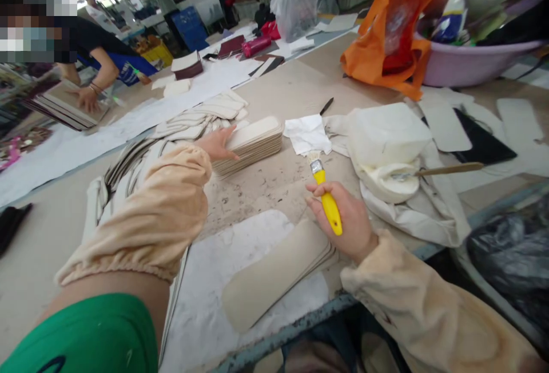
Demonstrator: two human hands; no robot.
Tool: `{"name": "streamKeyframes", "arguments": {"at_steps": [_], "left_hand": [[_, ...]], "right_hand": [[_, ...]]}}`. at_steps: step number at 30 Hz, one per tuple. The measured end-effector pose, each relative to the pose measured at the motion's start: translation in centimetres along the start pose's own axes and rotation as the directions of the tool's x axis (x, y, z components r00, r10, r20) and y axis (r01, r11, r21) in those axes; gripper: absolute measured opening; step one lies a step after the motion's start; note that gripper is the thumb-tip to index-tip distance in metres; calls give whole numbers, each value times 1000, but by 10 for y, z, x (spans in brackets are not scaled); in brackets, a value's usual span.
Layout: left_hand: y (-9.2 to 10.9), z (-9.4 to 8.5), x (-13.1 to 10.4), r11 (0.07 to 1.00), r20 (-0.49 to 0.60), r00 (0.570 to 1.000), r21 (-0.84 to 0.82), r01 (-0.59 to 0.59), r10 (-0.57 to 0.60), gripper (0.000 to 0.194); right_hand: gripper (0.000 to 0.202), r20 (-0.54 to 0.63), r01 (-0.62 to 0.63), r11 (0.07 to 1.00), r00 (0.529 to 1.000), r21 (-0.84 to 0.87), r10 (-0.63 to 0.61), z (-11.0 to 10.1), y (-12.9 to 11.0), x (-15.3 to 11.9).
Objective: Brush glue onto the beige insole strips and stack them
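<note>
My right hand [343, 215] is wrapped round the yellow handle of a paintbrush [329, 204]. Its pale bristles touch or hover just over a crumpled white paper [307, 134]. With fingers spread, my left hand [218, 144] lies against the left end of a neat stack of beige rounded panels [253, 139]. Nearer to me, a few similar long panels [274, 276] lie fanned on a white sheet [197, 281]. Bundles of beige pieces with dark edges [201, 112] are heaped left of the stack, partly hidden by my left sleeve.
A white plastic container [388, 130] stands on the right, with a wooden-handled brush [450, 169] at its opening. Behind it are an orange bag [364, 58] and a lilac basin [476, 64] full of items. Across the table, a co-worker's hand [88, 98] rests on stacked panels.
</note>
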State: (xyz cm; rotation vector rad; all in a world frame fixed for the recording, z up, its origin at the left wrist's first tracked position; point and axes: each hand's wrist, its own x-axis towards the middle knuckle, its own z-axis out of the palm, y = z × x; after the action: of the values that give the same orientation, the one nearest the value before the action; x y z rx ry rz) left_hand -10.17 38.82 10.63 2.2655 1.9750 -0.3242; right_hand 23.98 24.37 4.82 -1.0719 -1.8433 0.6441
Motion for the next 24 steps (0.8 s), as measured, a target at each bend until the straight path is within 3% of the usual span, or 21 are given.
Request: {"name": "streamKeyframes", "arguments": {"at_steps": [3,7,11,14,17,20,22,24], "left_hand": [[17,1,-32,999,-130,991,-53,-1,-6,101],[63,20,-125,972,-311,950,-231,-39,-36,80],[114,76,-242,926,-321,944,-374,-51,-78,81],[144,124,-306,905,-293,956,-414,-100,-29,93],[157,159,-333,914,-312,949,-395,-89,-42,95],[154,177,-335,918,-401,914,-384,-100,-68,82],[149,181,-331,915,-444,894,-385,-120,-69,77],[143,181,-329,912,-472,880,-384,-145,-59,76]], "right_hand": [[11,-31,-9,999,999,-35,8,-2,2,1],[13,-53,-30,998,998,-47,27,-8,5,1],[18,-14,-46,999,999,-1,46,-15,3,-7],[19,23,-10,1000,1000,-12,10,-18,-2,-15],[20,-16,51,999,999,16,-51,-24,-5,-19],[22,-126,110,994,986,14,-108,-42,0,-16],[27,-254,71,997,964,-28,-75,-63,7,-14],[37,-373,-53,994,928,-93,15,-87,17,-13]]}}
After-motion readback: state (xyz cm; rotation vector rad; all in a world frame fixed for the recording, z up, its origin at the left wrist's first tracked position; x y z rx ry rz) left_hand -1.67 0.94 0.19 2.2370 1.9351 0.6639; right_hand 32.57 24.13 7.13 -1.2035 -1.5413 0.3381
